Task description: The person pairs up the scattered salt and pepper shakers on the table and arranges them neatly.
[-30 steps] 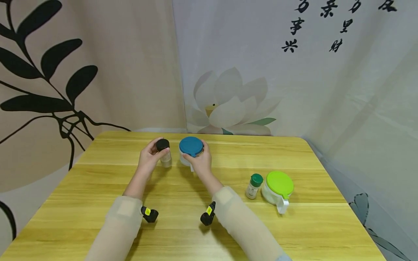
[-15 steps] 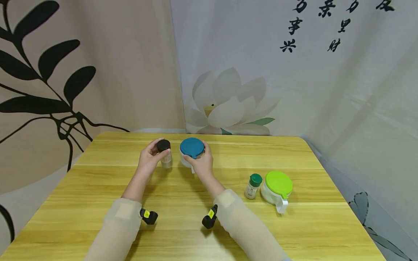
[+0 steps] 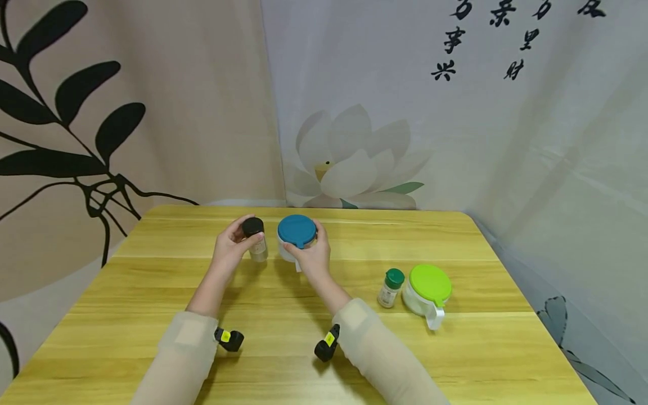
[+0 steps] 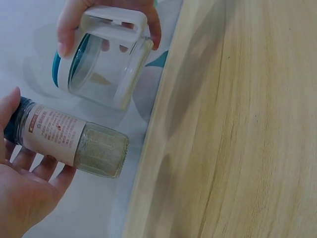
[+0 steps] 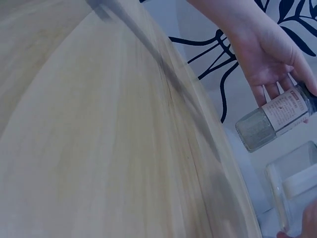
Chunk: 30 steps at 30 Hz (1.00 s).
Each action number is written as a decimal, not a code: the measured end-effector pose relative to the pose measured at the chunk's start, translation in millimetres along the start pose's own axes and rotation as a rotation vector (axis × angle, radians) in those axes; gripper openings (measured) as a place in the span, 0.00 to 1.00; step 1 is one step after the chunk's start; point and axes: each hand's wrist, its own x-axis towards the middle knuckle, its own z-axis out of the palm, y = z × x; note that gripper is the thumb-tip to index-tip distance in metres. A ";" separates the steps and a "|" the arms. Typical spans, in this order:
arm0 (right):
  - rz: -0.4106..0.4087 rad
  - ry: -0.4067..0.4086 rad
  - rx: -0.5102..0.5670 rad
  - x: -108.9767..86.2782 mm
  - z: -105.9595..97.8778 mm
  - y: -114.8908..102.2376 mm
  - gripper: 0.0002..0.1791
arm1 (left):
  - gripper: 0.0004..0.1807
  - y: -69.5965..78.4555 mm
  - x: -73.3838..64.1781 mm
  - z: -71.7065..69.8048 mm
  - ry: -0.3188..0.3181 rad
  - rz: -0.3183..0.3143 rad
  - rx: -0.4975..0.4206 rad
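My left hand (image 3: 230,244) grips a small glass spice bottle (image 3: 259,251) by its black cap. A printed paper label wraps the bottle, and greyish powder shows in its lower part in the left wrist view (image 4: 101,148). To the right, my right hand (image 3: 315,256) holds a clear seasoning jar (image 4: 106,82) with a blue lid (image 3: 296,229) and a white handle. Both containers hang above the table, apart from each other, their shadows falling on the wood. In the right wrist view the jar (image 5: 297,168) is only partly seen.
On the right of the wooden table (image 3: 283,360) stand a small green-capped spice bottle (image 3: 391,288) and a seasoning jar with a lime-green lid (image 3: 430,285) and white handle. A printed curtain (image 3: 212,112) hangs behind the table's far edge.
Both hands keep their hold. The right wrist and the blue-lidded jar have shifted slightly right and nearer to me; the left hand stays almost still. The head view has drifted a little.
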 end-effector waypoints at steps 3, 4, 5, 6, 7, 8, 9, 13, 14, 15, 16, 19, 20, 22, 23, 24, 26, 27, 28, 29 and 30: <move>-0.001 0.008 0.000 -2.5 -1.3 -2.1 0.46 | 0.29 2.7 -2.0 -0.1 0.005 -0.006 -0.003; 0.001 0.010 0.000 -3.1 -1.9 -2.7 0.46 | 0.29 3.3 -2.5 -0.1 0.005 -0.007 -0.002; 0.000 0.014 0.000 -3.9 -2.5 -3.2 0.45 | 0.29 3.6 -2.8 -0.2 0.004 -0.008 -0.001; 0.002 0.015 0.001 -4.8 -3.0 -4.0 0.45 | 0.29 3.6 -3.1 -0.2 0.002 -0.009 -0.003; 0.004 0.017 0.002 -5.6 -3.6 -4.4 0.45 | 0.29 3.2 -3.2 -0.3 0.001 -0.012 -0.008; 0.006 0.017 0.005 -6.5 -4.1 -5.3 0.46 | 0.29 2.9 -3.4 -0.3 -0.001 -0.011 -0.009; 0.007 0.018 0.008 -7.2 -4.7 -6.0 0.46 | 0.30 2.4 -3.4 -0.4 -0.005 -0.008 -0.009; 0.013 0.026 0.014 -10.2 -6.8 -8.1 0.46 | 0.31 -6.8 -0.4 -1.4 -0.014 -0.018 -0.028; 0.014 0.029 0.015 -10.9 -7.3 -8.6 0.46 | 0.32 -9.9 0.5 -1.6 -0.013 -0.019 -0.028; 0.015 0.033 0.014 -11.5 -7.9 -8.6 0.46 | 0.32 -13.4 1.7 -1.8 -0.011 -0.020 -0.031; 0.015 0.036 0.017 -12.1 -8.8 -8.8 0.46 | 0.32 -17.0 2.9 -1.9 -0.008 -0.020 -0.034; 0.010 0.038 0.027 -14.4 -11.5 -8.5 0.45 | 0.32 -19.2 1.9 -0.9 -0.001 -0.006 -0.033; 0.013 0.038 0.031 -15.0 -12.3 -8.3 0.45 | 0.32 -18.1 0.9 -0.3 -0.001 -0.005 -0.037; 0.010 0.037 0.047 -17.0 -14.0 -8.4 0.45 | 0.32 -19.0 0.0 0.7 0.001 0.000 -0.041; 0.009 0.037 0.052 -17.8 -14.9 -7.9 0.45 | 0.32 -19.2 -0.6 1.4 0.002 0.001 -0.043; 0.011 0.036 0.058 -18.7 -15.8 -8.0 0.45 | 0.31 -19.7 -0.9 1.8 0.003 -0.001 -0.043; 0.014 0.035 0.067 -20.6 -17.1 -8.3 0.45 | 0.31 -24.9 -0.1 2.0 0.006 0.003 -0.041; 0.012 0.035 0.071 -21.7 -17.7 -8.7 0.45 | 0.32 -27.3 0.1 2.2 0.009 0.009 -0.038; 0.010 0.035 0.073 -22.7 -18.5 -9.2 0.45 | 0.32 -27.8 -0.6 2.3 0.011 0.011 -0.037; 0.010 0.037 0.073 -23.4 -19.2 -9.3 0.45 | 0.32 -28.0 -1.1 2.4 0.011 0.015 -0.037; 0.010 0.039 0.072 -24.3 -19.6 -9.8 0.45 | 0.32 -28.5 -1.5 2.5 0.011 0.018 -0.038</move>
